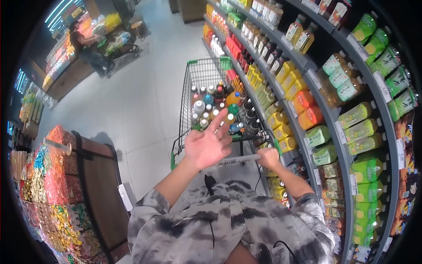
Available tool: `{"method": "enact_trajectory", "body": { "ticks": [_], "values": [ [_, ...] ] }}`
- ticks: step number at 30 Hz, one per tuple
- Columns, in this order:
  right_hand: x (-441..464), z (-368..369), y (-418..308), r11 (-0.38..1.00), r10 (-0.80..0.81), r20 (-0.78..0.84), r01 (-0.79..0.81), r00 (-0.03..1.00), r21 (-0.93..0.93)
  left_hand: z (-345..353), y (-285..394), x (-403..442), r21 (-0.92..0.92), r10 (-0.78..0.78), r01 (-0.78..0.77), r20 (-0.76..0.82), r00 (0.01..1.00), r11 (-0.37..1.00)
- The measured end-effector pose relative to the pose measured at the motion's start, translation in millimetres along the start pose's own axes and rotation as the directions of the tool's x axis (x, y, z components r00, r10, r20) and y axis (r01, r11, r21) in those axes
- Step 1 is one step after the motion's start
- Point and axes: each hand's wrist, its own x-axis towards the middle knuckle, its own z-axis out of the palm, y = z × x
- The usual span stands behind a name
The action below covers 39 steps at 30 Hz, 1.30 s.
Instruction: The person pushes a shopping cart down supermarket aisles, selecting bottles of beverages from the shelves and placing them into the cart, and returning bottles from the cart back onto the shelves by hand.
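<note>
My right hand is wrapped round the right end of the grey handle of a shopping cart. My left hand is raised above the handle, palm up with its fingers spread, and holds nothing. Beyond it the cart's wire basket, trimmed in green, carries several drink bottles with white, red, blue and dark caps. The left hand and fingers cover part of the bottles from my view.
Shelves of bottled drinks run close along the cart's right side. At the left stands a display of wrapped candies. Tiled floor stretches ahead. At the far left another person stands by a dark cart.
</note>
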Motion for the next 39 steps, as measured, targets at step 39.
{"method": "enact_trajectory", "body": {
  "ticks": [39],
  "values": [
    [301.7,89.9,145.6,0.997,0.019,-0.071,-0.014,0.997,0.073,-253.3,322.4,10.7,0.386,0.546,0.834,-0.632,0.550,-0.393]
  ]
}}
